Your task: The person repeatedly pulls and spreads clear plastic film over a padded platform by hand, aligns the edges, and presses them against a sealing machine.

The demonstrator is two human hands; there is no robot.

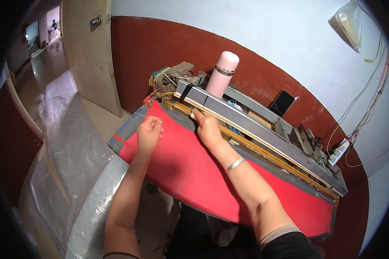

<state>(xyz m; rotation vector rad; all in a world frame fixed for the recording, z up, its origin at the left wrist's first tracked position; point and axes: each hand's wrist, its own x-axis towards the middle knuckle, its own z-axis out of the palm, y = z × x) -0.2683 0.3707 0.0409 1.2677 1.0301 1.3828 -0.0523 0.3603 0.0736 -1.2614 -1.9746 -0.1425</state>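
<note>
From where I stand, clear plastic sheeting [69, 142] lies crumpled off to the outer side of the left hand [149, 134], down along the floor by the door. The left hand has its fingers [156, 125] pressed together in a pinch on what looks like a thin thread near the upper corner of the red fabric [190, 172]; the strand itself is too fine for me to be sure of. That fabric spreads under both hands across the desk [124, 127] and runs away past the right forearm. Just beyond the left fingertips sits a tangle of red and yellow wires [153, 100] against a small motor block [179, 71]. The right hand [208, 128] lies palm down, fingers together and flat, fingertips touching the long grey machine rail [263, 129] with its yellow strip. A pink flask [222, 73] stands just behind those fingers. To do this well, I judge the right hand should keep the cloth edge firm against the rail while the left draws gently, so the strand neither snaps nor puckers the fabric.
</note>
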